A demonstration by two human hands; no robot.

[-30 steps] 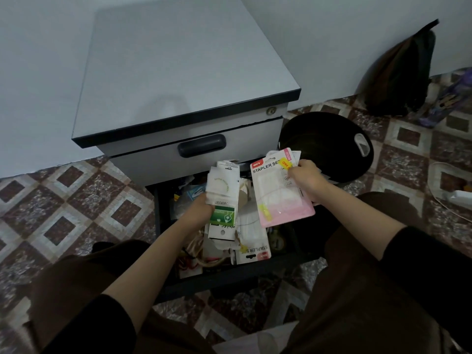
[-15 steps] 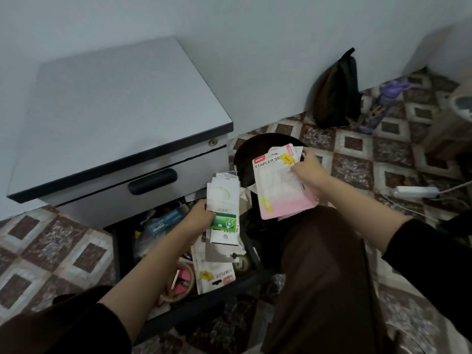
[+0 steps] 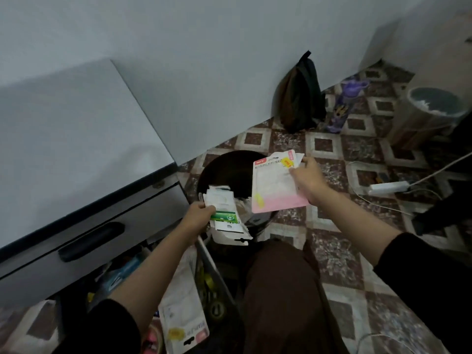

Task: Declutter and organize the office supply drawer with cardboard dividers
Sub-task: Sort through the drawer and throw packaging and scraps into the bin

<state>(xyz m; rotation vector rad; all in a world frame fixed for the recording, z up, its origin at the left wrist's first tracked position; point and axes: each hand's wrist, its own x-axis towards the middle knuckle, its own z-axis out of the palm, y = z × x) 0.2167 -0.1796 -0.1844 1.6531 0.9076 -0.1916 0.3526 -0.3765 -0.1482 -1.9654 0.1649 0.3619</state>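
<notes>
Two handfuls of packaging are up for binning, by the look of it. The left hand [image 3: 198, 216] is clamped on a stack of white cardboard packaging cards with a green label [image 3: 224, 208]. Thumb and fingers pinch its left edge about halfway along, so the stack's long axis runs crosswise to the fingers. The right hand [image 3: 307, 181] pinches a pink-and-white flat stapler-set blister card [image 3: 274, 186] by its right edge near the top corner, and the card spreads out to the left of those fingers with its long side pointing away from the person.

What matters here is the round black plastic bin [image 3: 224, 166]. It sits directly below and just beyond both sets of fingertips, and both bundles hang over its mouth. The left stack is at the near-left part and the pink card covers the right half. I'd guess either hand could simply let go. The near tail of the left stack looks close to the rim though, so it could snag there.

The open dark drawer [image 3: 213, 270] is back under the left forearm, well behind the fingers, and there's plenty of clutter in it.
</notes>
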